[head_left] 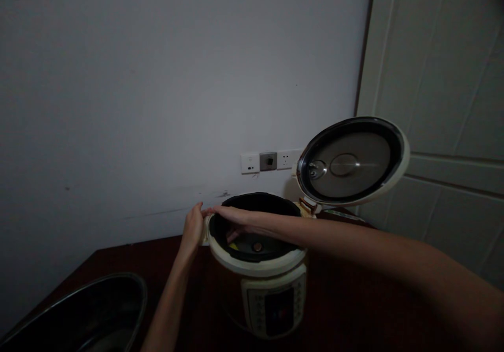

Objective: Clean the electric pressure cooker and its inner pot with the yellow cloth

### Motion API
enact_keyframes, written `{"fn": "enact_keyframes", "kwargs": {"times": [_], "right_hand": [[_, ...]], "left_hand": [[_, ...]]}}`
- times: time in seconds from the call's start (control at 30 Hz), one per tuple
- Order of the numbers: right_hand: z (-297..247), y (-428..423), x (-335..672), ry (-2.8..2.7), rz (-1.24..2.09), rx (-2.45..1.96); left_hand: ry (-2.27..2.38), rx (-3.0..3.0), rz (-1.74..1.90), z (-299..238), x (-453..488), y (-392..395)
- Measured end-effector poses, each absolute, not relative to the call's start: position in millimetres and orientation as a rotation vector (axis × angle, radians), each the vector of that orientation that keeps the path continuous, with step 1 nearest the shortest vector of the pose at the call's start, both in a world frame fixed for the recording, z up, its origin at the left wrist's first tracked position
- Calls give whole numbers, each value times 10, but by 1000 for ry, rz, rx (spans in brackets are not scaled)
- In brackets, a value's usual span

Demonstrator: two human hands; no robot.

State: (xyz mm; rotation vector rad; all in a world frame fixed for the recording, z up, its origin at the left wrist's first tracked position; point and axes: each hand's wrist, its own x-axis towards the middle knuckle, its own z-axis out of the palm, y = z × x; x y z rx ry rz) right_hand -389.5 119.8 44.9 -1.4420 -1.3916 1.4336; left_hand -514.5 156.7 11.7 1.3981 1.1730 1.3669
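Note:
An electric pressure cooker (258, 269) stands on the table, its round lid (346, 166) swung up to the right. Inside the dark cooker body a flat bottom shows, with a small round button (257, 247) in its middle. My left hand (194, 227) grips the left side of the cooker at the rim, its fingers partly hidden there. Over the rim and down into the cooker reaches my right hand (235, 220). Its fingers are curled down at the left inner wall on a small yellow piece (233, 246), mostly hidden, whose kind I cannot make out.
A dark, shiny metal pot (144, 289) is at the lower left of the dark red table (157, 243). Wall sockets and a switch (268, 161) sit behind the cooker. A pale panelled door (444, 79) stands at the right, close behind the lid.

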Motion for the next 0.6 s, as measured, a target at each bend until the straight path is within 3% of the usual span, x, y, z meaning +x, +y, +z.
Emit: {"fn": "enact_keyframes", "kwargs": {"times": [0.33, 0.6], "right_hand": [[956, 399, -3267, -2459, 1160, -1746], [1143, 150, -2965, -2590, 1005, -1723]], "left_hand": [[1203, 1444, 1396, 129, -5100, 1528], [1217, 1587, 1391, 44, -5118, 1627]]}}
